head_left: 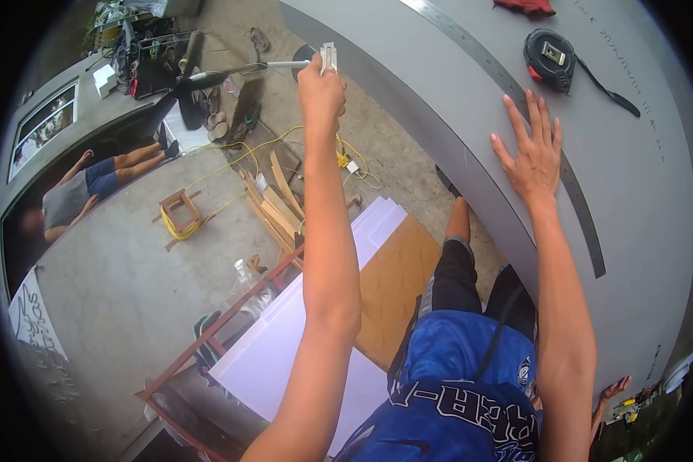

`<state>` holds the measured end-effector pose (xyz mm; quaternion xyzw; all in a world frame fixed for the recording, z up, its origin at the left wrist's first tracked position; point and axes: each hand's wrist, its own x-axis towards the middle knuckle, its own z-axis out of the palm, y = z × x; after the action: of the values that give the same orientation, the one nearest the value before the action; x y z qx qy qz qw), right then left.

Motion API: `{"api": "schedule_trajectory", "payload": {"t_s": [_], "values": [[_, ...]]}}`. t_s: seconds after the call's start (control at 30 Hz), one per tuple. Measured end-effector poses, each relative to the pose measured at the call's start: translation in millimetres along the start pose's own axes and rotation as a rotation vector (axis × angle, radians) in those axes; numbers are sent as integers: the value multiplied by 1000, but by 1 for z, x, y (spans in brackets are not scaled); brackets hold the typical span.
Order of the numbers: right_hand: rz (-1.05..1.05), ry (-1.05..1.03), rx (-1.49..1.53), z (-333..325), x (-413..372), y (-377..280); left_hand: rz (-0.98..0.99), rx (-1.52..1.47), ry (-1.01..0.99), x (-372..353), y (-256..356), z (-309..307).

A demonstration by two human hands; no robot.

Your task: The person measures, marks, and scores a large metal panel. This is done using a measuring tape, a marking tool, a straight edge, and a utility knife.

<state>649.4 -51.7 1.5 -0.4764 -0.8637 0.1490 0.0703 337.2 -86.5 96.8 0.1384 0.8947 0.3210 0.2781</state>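
Note:
My left hand [322,96] is raised at the far side of the grey panel, its fingers closed round a small silver-white tool [329,58] whose exact kind I cannot make out. My right hand [537,165] lies flat with fingers spread on the grey panel [462,85]. Beneath it passes a long steel ruler [581,204], partly covered by the palm and fingers. Just beyond the fingertips rests a black tape measure [550,60] with a red button and a wrist strap. A red item [525,6] is cut off at the top edge.
A fan [185,96] stands beyond my left hand. White sheets [273,346] and a brown board [400,289] lie beside me. Wood strips [273,208] and a yellow cord [242,146] are on the ground. One person [69,199] is at a doorway; another person's hand [614,387] shows lower right.

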Motion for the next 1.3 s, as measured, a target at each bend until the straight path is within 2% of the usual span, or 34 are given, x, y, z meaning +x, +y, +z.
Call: {"api": "schedule_trajectory", "payload": {"t_s": [0.13, 0.17, 0.3, 0.4, 0.47, 0.53, 0.7, 0.8, 0.93, 1.07, 1.17, 1.27, 1.3], "values": [[3, -17, -7, -3, 3, -3, 107, -28, 37, 70, 4, -38], [4, -18, -5, -3, 3, -3, 116, -36, 113, 85, 10, -42], [14, -32, -6, -7, 2, -4, 45, -48, -17, 167, 25, -64], [16, -36, 1, -8, 3, -5, -6, -148, 61, 215, 26, -65], [12, -28, 2, -7, 3, -6, -16, -175, 8, 235, 26, -69], [9, -27, -7, -8, 4, -6, -26, -163, -93, 238, 37, -74], [-12, -17, -23, -7, 4, -5, -29, -39, -199, 236, 41, -77], [-11, -25, -31, -4, 2, -3, -5, -64, -208, 223, 38, -72], [-16, -18, -26, -4, 3, -4, -71, -15, -269, 197, 37, -69], [-11, -31, -36, -5, 1, -3, -73, -79, -230, 171, 27, -70], [-25, -20, -38, -3, 4, -3, -26, -112, -201, 189, -5, -76], [-56, -20, -60, -1, 3, -1, -8, -344, -248, 191, -24, -78], [-58, -27, -67, -2, 2, -2, -15, -293, -152, 182, -18, -66]]}}
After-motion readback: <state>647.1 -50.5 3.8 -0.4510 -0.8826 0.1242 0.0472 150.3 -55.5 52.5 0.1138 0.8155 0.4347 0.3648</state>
